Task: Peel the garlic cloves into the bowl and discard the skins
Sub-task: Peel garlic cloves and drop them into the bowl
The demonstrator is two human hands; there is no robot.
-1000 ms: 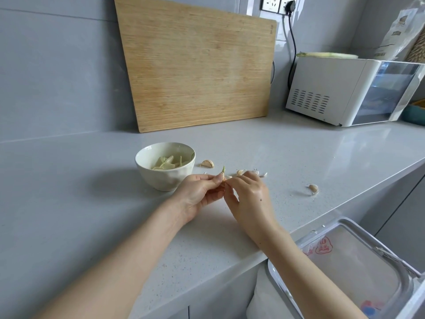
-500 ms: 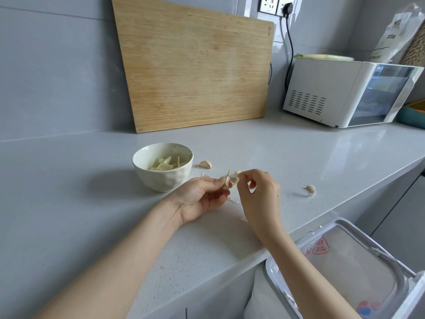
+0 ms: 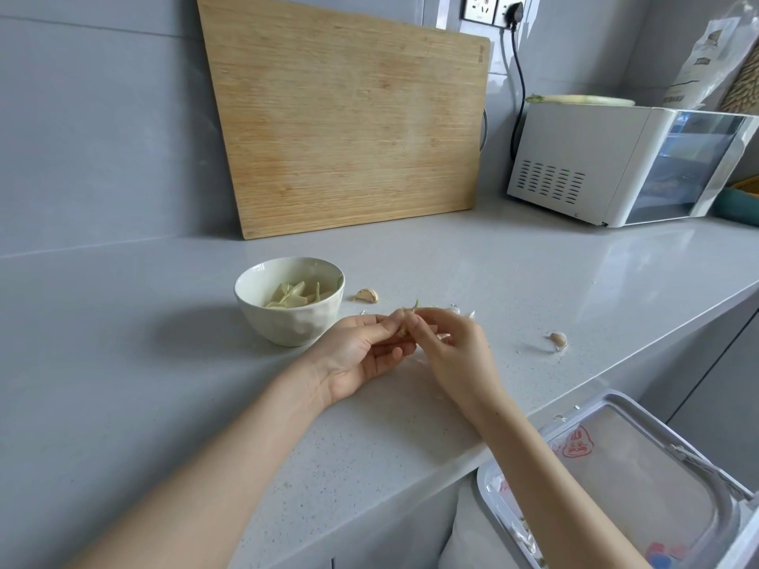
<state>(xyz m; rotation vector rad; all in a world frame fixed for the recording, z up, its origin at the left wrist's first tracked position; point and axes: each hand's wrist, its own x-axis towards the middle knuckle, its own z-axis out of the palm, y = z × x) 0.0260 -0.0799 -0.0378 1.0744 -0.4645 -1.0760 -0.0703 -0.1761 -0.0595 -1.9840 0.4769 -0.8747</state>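
White bowl [image 3: 289, 318]; grey speckled counter [image 3: 493, 273]

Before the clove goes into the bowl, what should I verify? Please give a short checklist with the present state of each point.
1. Clove held firmly: ok. The left hand and right hand both pinch the clove.
2. Skin fully off: cannot tell. Fingers cover most of it.
3. Bowl ready: ok. The bowl stands upright left of the hands, peeled garlic inside.
4. Bin ready for skins: ok. The bin stands below the counter edge, bag-lined.
5. Counter free of skins: not ok. Skin bits lie behind the right hand.
6. All garlic peeled: not ok. Two loose cloves lie on the counter.
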